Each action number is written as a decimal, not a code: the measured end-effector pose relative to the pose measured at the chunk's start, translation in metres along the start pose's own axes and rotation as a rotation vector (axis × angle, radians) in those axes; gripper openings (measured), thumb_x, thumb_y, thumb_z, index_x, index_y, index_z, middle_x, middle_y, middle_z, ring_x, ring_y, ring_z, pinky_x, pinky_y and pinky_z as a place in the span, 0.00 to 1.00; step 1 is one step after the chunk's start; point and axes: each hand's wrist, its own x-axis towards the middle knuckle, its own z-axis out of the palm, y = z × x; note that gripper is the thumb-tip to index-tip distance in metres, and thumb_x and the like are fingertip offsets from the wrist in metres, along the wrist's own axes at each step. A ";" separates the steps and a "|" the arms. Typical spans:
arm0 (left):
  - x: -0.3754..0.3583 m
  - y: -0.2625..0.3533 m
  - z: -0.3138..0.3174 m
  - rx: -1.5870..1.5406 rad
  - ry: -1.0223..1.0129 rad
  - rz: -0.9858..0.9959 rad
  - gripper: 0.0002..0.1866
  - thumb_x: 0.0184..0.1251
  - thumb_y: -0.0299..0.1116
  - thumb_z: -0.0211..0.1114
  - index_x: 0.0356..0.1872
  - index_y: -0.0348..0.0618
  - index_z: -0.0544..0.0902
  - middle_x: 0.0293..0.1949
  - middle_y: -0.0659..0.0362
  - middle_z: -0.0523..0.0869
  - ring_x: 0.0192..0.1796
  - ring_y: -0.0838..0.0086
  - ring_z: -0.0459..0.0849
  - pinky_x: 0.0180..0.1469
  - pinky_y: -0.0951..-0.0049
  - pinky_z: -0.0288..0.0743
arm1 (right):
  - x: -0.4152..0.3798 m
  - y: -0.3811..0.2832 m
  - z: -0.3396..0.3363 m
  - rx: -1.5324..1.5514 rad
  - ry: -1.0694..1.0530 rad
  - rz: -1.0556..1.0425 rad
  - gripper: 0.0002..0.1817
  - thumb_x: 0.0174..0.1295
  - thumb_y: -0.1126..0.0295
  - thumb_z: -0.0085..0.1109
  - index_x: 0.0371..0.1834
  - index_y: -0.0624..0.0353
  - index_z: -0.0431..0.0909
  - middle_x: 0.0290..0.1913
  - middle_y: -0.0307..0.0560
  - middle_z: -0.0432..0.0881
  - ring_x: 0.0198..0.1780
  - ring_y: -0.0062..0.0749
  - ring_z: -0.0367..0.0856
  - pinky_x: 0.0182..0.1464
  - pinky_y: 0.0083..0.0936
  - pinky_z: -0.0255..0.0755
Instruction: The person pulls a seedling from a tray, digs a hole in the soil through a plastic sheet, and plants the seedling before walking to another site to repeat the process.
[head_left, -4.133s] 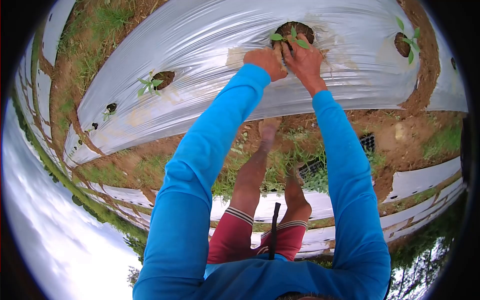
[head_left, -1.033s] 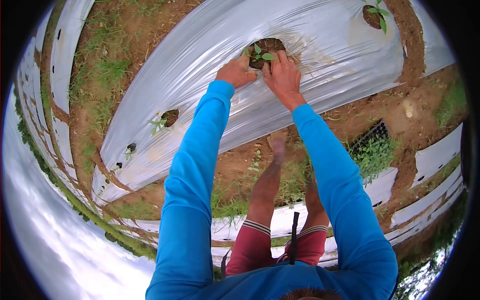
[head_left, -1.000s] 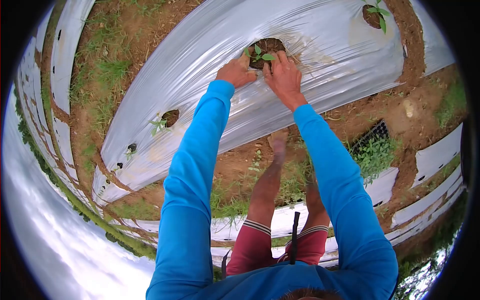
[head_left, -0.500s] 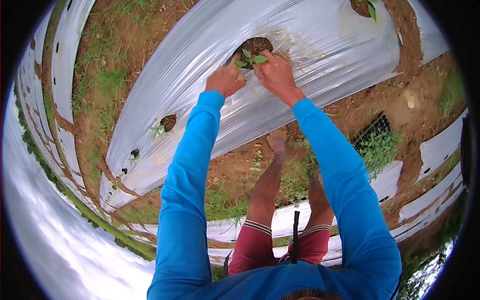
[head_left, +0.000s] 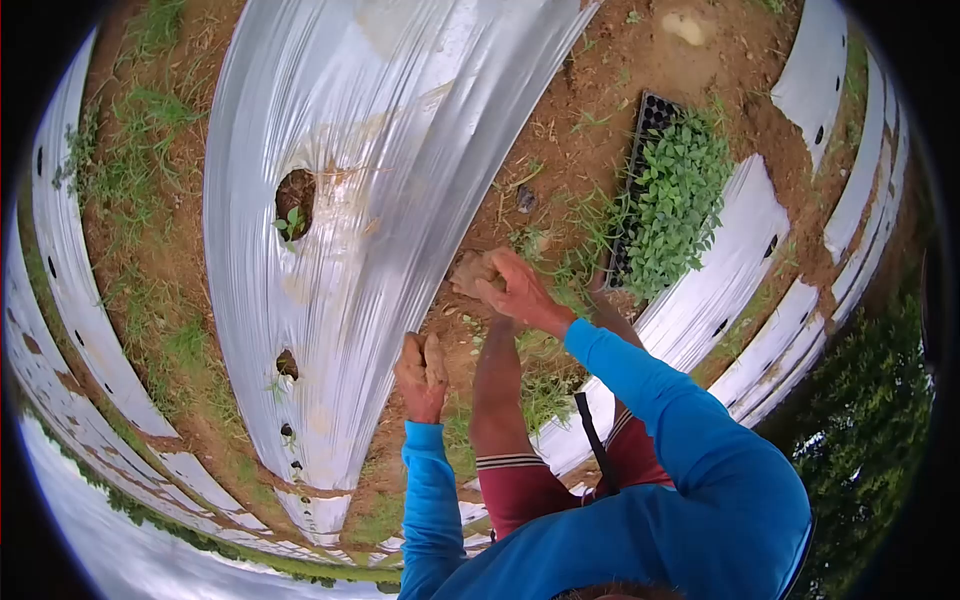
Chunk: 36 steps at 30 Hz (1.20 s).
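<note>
My right hand curls over the foot; I cannot tell whether it pinches anything. My left hand extends slightly parted fingers, nothing visible held. Light fingers, clear of the film, suit this. The seedling stands in its hole, well apart.

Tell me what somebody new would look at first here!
Probably the long, shiny silver sheet sweeping down the left half of the picture, with a little green plant in its biggest hole. Next might come the bright blue sleeves near the bottom, and the bushy green seedlings crowded in a black tray on the right.
</note>
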 end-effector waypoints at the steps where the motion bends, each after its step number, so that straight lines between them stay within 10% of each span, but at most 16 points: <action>1: -0.019 0.014 0.023 0.072 -0.065 0.106 0.13 0.66 0.34 0.55 0.24 0.38 0.68 0.18 0.51 0.71 0.20 0.62 0.70 0.24 0.63 0.63 | -0.029 0.031 -0.016 -0.050 -0.057 0.191 0.13 0.56 0.65 0.56 0.32 0.64 0.68 0.33 0.55 0.72 0.32 0.50 0.71 0.36 0.40 0.66; 4: -0.073 0.016 0.101 0.062 -0.320 0.221 0.11 0.63 0.34 0.57 0.27 0.38 0.71 0.22 0.45 0.76 0.26 0.51 0.75 0.28 0.56 0.65 | -0.116 0.154 -0.064 -0.189 -0.164 0.415 0.14 0.58 0.63 0.56 0.32 0.66 0.73 0.25 0.50 0.72 0.25 0.39 0.68 0.32 0.34 0.66; 6: -0.084 0.041 0.140 0.080 -0.693 0.026 0.09 0.61 0.35 0.57 0.32 0.39 0.73 0.26 0.46 0.78 0.32 0.52 0.79 0.34 0.54 0.70 | -0.183 0.225 -0.082 0.141 0.050 0.607 0.13 0.59 0.63 0.55 0.32 0.64 0.74 0.23 0.43 0.73 0.23 0.27 0.68 0.27 0.30 0.63; 8: -0.109 0.019 0.179 0.220 -0.722 0.252 0.10 0.59 0.35 0.56 0.37 0.41 0.74 0.31 0.48 0.79 0.34 0.51 0.79 0.37 0.54 0.72 | -0.233 0.287 -0.093 0.053 0.197 0.831 0.11 0.58 0.65 0.54 0.32 0.63 0.75 0.22 0.36 0.71 0.24 0.17 0.67 0.24 0.24 0.61; 15: -0.094 0.034 0.227 0.601 -0.881 0.340 0.16 0.55 0.36 0.58 0.45 0.43 0.73 0.42 0.53 0.76 0.45 0.56 0.77 0.44 0.60 0.73 | -0.319 0.444 -0.107 0.774 0.598 1.340 0.14 0.57 0.55 0.52 0.41 0.50 0.71 0.33 0.37 0.74 0.26 0.27 0.68 0.26 0.30 0.70; 20: -0.087 0.054 0.258 0.618 -0.959 0.308 0.23 0.54 0.39 0.61 0.51 0.44 0.70 0.48 0.51 0.75 0.52 0.56 0.74 0.51 0.59 0.70 | -0.324 0.505 -0.100 1.755 0.848 0.956 0.24 0.64 0.47 0.42 0.56 0.48 0.67 0.52 0.42 0.72 0.46 0.38 0.74 0.43 0.40 0.74; 36: -0.124 -0.008 0.303 0.673 -1.002 0.133 0.21 0.61 0.42 0.55 0.54 0.47 0.67 0.50 0.50 0.74 0.55 0.55 0.72 0.54 0.60 0.66 | -0.298 0.422 -0.145 2.148 1.082 0.501 0.28 0.55 0.48 0.52 0.57 0.50 0.68 0.57 0.41 0.72 0.59 0.38 0.66 0.58 0.46 0.62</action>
